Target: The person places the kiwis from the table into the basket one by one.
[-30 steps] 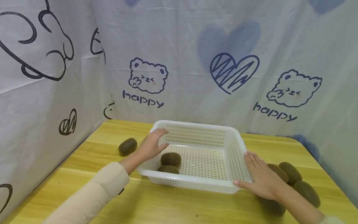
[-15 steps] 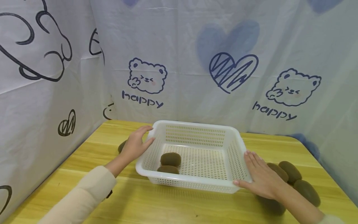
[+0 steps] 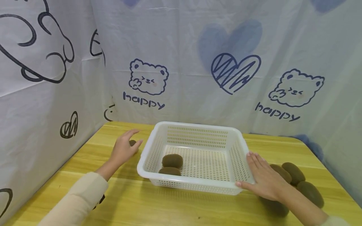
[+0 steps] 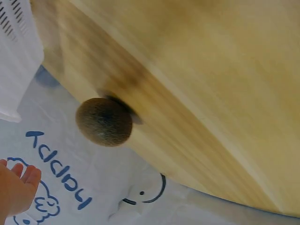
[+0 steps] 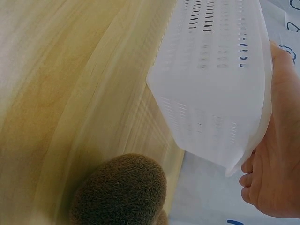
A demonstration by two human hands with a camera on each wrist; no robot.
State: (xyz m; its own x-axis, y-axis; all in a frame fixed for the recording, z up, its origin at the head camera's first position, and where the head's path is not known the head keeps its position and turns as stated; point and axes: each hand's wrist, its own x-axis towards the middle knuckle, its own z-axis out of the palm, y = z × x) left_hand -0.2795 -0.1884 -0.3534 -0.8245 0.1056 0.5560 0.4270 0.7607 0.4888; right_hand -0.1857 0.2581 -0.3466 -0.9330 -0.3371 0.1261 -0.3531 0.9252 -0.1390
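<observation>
My left hand is over the table left of the white plastic basket, fingers and thumb spread. Behind it a kiwi shows only in part in the head view. The left wrist view has this kiwi whole on the wood, apart from the hand. My right hand rests on the right rim of the basket, fingers extended along it and thumb at the front corner. Inside the basket, at its left end, lie two kiwis, one behind the other.
Several kiwis lie on the table right of the basket, partly behind the right hand and forearm. One kiwi is large in the right wrist view. A printed cloth hangs behind the wooden table.
My left hand has moved left, from over the basket's left end, past its rim, to beside the lone kiwi, which it now partly covers. The right hand and basket stay put.
</observation>
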